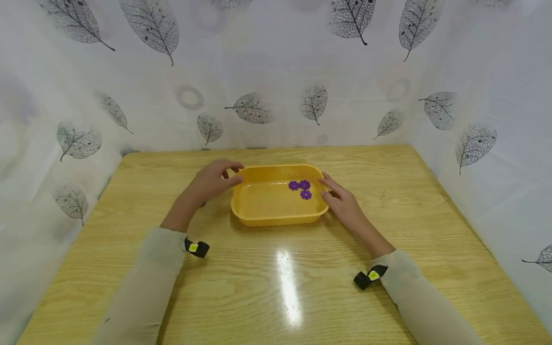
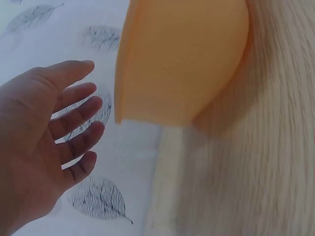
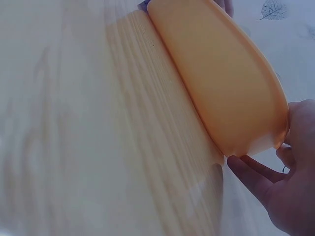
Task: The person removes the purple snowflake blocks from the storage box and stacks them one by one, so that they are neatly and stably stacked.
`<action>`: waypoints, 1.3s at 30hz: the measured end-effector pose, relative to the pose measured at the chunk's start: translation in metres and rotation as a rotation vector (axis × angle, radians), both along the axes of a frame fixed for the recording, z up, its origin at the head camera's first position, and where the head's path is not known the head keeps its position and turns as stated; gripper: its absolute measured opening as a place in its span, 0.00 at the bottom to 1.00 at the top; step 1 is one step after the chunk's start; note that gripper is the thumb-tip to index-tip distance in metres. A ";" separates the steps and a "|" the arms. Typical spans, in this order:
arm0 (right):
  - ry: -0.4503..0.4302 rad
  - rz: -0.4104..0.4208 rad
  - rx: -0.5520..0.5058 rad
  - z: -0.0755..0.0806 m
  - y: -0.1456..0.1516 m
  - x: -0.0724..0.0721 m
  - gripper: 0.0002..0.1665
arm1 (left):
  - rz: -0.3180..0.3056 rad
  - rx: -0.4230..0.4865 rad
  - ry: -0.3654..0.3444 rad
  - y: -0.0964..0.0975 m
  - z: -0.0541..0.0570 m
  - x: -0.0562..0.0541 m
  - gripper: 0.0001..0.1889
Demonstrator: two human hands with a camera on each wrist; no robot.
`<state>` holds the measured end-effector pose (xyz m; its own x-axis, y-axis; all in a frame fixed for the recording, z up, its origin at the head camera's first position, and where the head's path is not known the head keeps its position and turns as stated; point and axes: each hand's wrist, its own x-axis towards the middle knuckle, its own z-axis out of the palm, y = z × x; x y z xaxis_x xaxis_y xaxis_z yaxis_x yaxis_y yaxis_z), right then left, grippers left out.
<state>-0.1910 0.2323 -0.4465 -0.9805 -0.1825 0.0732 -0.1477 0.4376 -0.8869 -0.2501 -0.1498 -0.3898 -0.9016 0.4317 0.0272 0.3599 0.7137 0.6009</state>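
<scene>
A yellow plastic tray (image 1: 276,221) stands on the table between both hands, three purple flower-shaped pieces (image 1: 305,194) lying at its right side. My left hand (image 1: 215,179) is beside the tray's left end; the left wrist view shows its fingers (image 2: 78,118) loosely bent, apart from the rim, holding nothing. At the opposite end, my right hand (image 1: 342,201) holds the tray's end wall. In the right wrist view, fingertips (image 3: 236,162) meet the outside of the wall low down, while another part of the hand reaches over the rim.
Wooden table (image 1: 250,273) spreads around the tray. Behind and at the sides hangs a white curtain (image 1: 276,62) printed with dark leaves. A small dark purple thing (image 1: 203,204) shows on the table by my left wrist, mostly hidden by it.
</scene>
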 end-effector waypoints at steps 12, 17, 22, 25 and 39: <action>-0.049 0.009 0.009 0.036 -0.013 0.017 0.29 | -0.177 -0.186 0.131 0.076 -0.002 -0.017 0.22; -0.042 0.003 0.000 0.013 -0.005 0.005 0.28 | -0.234 -0.216 0.095 0.099 -0.005 -0.020 0.23; -0.021 -0.010 0.007 0.003 -0.001 0.000 0.28 | -0.256 -0.188 -0.019 0.115 -0.011 -0.022 0.23; -0.002 -0.011 0.004 0.002 -0.001 0.001 0.27 | -0.270 -0.188 -0.046 0.123 -0.016 -0.024 0.22; 0.018 -0.006 0.023 0.000 0.001 -0.001 0.27 | -0.322 -0.270 -0.087 0.143 -0.029 -0.034 0.21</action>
<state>-0.1920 0.2330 -0.4464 -0.9802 -0.1783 0.0863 -0.1604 0.4588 -0.8739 -0.2843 -0.0073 -0.4186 -0.7135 0.6730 -0.1951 0.5466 0.7088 0.4460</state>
